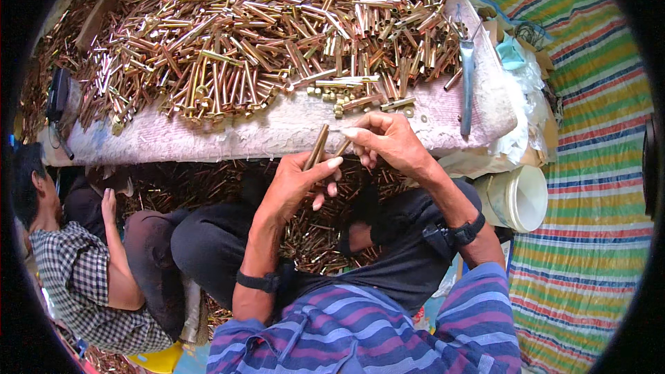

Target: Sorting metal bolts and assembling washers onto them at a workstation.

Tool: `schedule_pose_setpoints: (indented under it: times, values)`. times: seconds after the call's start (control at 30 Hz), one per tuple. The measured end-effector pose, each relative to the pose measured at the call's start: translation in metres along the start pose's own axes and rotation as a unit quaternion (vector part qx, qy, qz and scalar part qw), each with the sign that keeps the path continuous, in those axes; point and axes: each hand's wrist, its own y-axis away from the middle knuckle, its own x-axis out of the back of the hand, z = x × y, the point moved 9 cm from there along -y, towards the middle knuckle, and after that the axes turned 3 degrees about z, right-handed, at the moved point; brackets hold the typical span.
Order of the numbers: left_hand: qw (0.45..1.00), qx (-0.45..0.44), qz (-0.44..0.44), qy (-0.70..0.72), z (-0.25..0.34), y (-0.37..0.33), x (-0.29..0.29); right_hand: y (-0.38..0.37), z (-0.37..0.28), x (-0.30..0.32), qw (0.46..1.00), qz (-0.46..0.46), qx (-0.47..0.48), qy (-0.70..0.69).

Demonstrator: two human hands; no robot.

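Note:
Just off the table's front edge, my left hand (296, 179) is closed around a slim brass-coloured metal tube (316, 147), which points up and away. A second thin metal piece (342, 147) lies between the left thumb and my right hand (389, 141). The right thumb and fingers are pinched together beside it; what sits between them is too small to make out. Beyond the hands are several small brass-coloured nuts (339, 95) and a loose washer (409, 113). A big heap of brass-coloured bolts and tubes (277, 41) covers the table.
A blue-handled tool (467, 86) lies at the table's right end (495, 107). Below it stands a white bucket (530, 198). More metal pieces (312, 235) pile up under the table. Another person in a checked shirt (76, 270) sits close on the left. Striped sheeting (589, 166) spreads at right.

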Motion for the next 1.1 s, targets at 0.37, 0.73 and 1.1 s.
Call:
schedule_pose_setpoints:
  times: [0.37, 0.73, 1.1]
  values:
    - [0.999, 0.008, 0.016, -0.048, -0.002, -0.002, 0.004, 0.0, -0.012, 0.043, 0.984, 0.082, 0.047, 0.152]
    - [0.996, 0.005, 0.081, -0.044, 0.0, -0.003, 0.014, -0.009, -0.013, 0.08, 0.765, 0.161, 0.222, 0.583]
    - [0.996, -0.007, 0.076, -0.044, 0.0, -0.004, 0.015, 0.003, -0.023, 0.089, 0.964, 0.232, 0.088, 0.097]
